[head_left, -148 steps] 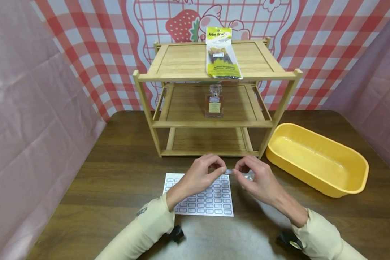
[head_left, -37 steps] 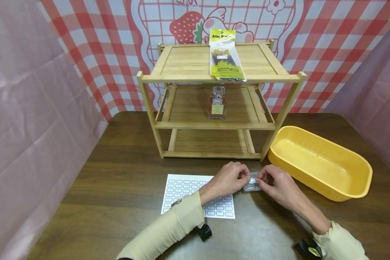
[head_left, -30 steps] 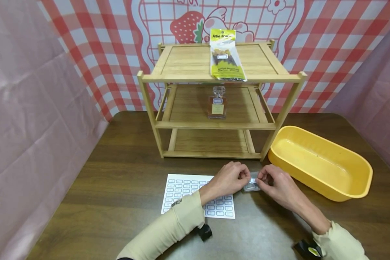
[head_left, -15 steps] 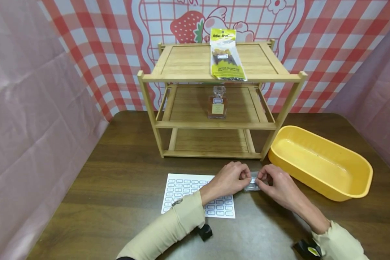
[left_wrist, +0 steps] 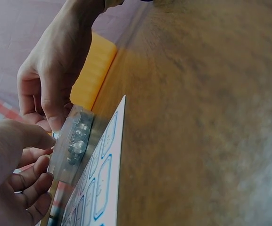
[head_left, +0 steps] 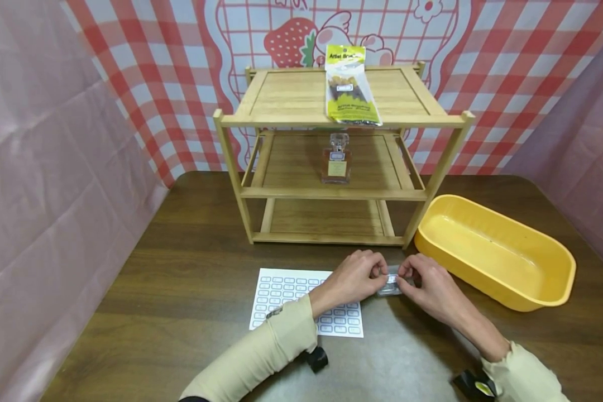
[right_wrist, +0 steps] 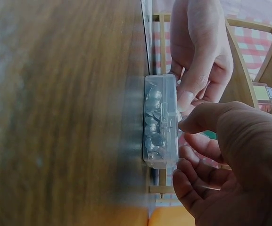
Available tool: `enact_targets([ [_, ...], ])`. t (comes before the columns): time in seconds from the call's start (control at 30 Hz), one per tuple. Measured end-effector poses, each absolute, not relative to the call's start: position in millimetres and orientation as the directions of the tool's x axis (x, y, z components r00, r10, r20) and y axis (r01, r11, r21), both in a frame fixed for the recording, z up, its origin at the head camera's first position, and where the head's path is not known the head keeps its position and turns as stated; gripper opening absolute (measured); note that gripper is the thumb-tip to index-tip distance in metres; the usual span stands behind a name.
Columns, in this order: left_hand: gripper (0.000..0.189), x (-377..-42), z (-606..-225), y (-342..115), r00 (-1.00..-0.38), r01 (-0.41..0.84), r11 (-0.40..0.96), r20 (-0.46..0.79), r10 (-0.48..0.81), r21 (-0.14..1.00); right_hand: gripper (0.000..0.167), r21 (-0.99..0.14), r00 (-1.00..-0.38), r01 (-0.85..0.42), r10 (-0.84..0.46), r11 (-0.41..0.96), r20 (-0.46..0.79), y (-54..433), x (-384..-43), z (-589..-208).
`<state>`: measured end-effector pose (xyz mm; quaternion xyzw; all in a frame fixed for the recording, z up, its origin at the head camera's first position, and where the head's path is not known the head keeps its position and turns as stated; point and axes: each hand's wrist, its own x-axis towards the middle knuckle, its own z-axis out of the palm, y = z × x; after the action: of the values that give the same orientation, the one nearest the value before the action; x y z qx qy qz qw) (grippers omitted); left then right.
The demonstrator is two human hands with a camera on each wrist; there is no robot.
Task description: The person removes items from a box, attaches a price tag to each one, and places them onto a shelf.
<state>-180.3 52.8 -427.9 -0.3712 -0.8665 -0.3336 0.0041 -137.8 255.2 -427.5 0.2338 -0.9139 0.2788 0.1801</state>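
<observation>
A small clear plastic box of thumbtacks (right_wrist: 153, 122) lies on the table, its silvery round tack heads showing through the wall. On top of its lid is a small white label sticker (head_left: 392, 278), framed by both hands. My left hand (head_left: 355, 277) pinches the label's left end with thumb and index finger. At the opposite end, my right hand (head_left: 429, 283) pinches it likewise, fingertips right at the lid. Under my left forearm lies a white sheet of blue-framed labels (head_left: 281, 296), partly hidden by the arm.
Behind the hands stands a three-tier wooden shelf (head_left: 331, 194). A yellow-and-clear brush packet (head_left: 353, 106) lies on its top tier, and a perfume bottle (head_left: 336, 164) stands on the middle one. A yellow plastic bin (head_left: 487, 282) sits to the right.
Since the oldest frame, both hands have moved right from the sheet's upper corner to the box, bringing the label onto its lid. Over the last second only the fingertips shift slightly.
</observation>
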Motion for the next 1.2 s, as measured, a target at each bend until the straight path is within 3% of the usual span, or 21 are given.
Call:
enact_targets([
  [0.83, 0.011, -177.3, -427.8, 51.4, -0.746, 0.609, 0.507, 0.224, 0.627, 0.609, 0.025, -0.424, -0.832, -0.512, -0.309, 0.747, 0.461, 257.7, -135.4, -428.2],
  [1.2, 0.035, -172.5, -422.6, 43.5, -0.770, 0.569, 0.569, 0.142, 0.622, 0.594, 0.030, -0.463, -0.849, -0.503, -0.317, 0.730, 0.423, 265.6, -131.7, -426.1],
])
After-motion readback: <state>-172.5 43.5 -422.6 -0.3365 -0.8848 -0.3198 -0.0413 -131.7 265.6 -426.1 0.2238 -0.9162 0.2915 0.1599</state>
